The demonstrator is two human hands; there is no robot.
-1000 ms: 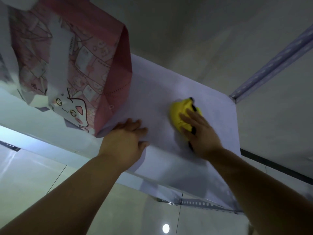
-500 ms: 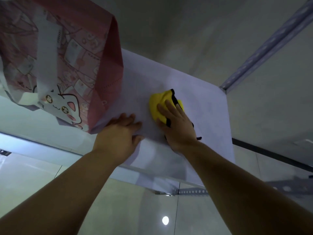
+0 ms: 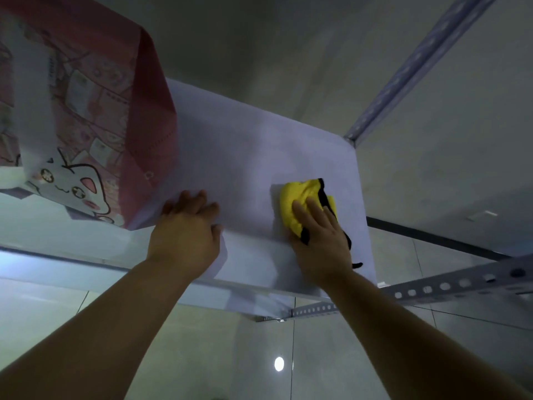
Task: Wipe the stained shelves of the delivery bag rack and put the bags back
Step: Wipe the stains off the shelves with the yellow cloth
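A pale shelf (image 3: 253,145) of the rack fills the middle of the head view. A pink delivery bag (image 3: 86,116) with a cartoon cat print stands on its left part. My left hand (image 3: 184,235) lies flat on the shelf's front edge, just right of the bag's corner, holding nothing. My right hand (image 3: 320,235) presses a yellow cloth (image 3: 294,203) with black trim onto the shelf near its right end. The cloth's near half is hidden under my fingers.
A perforated metal upright (image 3: 415,73) rises from the shelf's far right corner. A perforated rail (image 3: 450,287) runs along the right below the shelf. Pale tiled floor (image 3: 259,342) with a light reflection shows beneath. A wall stands behind the rack.
My right hand slid the yellow cloth left toward my left hand, then back right toward the shelf's end. My left hand stayed on the front edge beside the bag.
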